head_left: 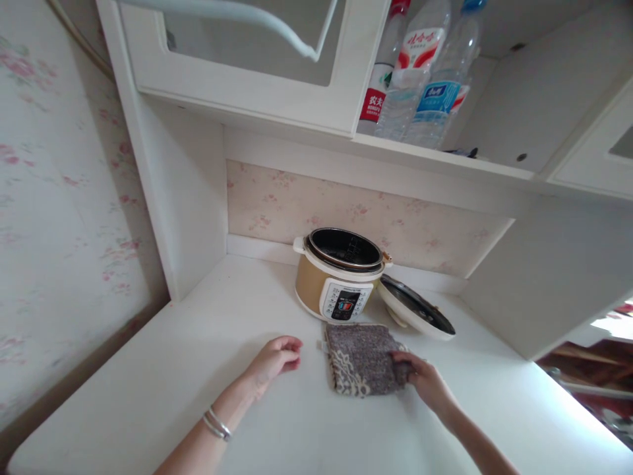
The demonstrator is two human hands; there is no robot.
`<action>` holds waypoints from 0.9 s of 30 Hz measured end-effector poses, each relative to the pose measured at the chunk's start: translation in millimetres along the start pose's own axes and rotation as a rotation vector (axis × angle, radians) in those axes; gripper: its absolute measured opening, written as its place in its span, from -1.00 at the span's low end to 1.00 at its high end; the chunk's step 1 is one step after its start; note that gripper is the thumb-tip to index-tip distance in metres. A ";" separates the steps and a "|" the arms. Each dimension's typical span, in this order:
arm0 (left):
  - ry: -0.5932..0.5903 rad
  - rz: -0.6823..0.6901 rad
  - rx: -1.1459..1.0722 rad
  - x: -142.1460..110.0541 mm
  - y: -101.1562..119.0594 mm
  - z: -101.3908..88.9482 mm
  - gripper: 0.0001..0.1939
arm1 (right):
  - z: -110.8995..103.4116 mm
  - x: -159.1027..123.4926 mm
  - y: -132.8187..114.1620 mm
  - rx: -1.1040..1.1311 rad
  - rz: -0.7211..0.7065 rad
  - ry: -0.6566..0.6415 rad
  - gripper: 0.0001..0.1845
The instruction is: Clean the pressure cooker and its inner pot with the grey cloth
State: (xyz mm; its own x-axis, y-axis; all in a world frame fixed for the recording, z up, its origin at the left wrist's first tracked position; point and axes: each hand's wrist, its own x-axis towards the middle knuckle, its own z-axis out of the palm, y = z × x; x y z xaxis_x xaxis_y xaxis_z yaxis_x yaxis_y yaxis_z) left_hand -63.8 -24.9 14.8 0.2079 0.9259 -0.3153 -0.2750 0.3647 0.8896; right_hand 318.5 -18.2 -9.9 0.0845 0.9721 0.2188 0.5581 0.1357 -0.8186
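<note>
A folded grey-brown cloth [363, 359] with a cream lace-like pattern lies on the white counter in front of an electric pressure cooker [309, 284]. My right hand [420, 376] pinches the cloth's right edge between thumb and fingers. Left of the cloth, my left hand [277, 356] hovers over the counter, its fingers loosely curled with a gap at the thumb and nothing in them. The cooker is gold and white, with its dark inner pot [346, 247] showing from above. Its detached lid [415, 307] leans upside down at the cooker's right side.
White counter [198, 369] runs beneath everything, with side panels left and right. An overhead cabinet [277, 109] juts out above; several plastic bottles [413, 72] stand in its open section. Floral wallpaper [277, 198] covers the wall behind the cooker.
</note>
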 end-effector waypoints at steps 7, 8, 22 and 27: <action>-0.041 0.031 0.114 1.3 -4.9 0.7 -0.76 | -21.5 48.4 -129.5 0.097 0.051 0.281 -0.70; -0.045 0.039 0.114 0.5 -4.9 0.6 -0.77 | -20.2 59.3 -149.2 0.152 0.090 0.243 -0.70; -0.042 -0.009 -0.029 5.7 -6.5 -7.1 -0.79 | 17.3 197.4 -219.7 -0.083 0.396 0.150 -0.68; -0.054 -0.022 -0.030 7.1 -5.8 -7.7 -0.79 | 13.6 206.8 -215.4 -0.053 0.336 0.183 -0.67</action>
State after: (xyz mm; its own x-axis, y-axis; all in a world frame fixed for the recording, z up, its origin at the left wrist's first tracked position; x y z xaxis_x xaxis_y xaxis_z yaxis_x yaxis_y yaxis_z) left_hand -68.0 -19.7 4.8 0.2641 0.9113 -0.3160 -0.2973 0.3886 0.8721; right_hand 204.5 156.2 204.4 0.4132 0.9098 0.0387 0.5159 -0.1989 -0.8332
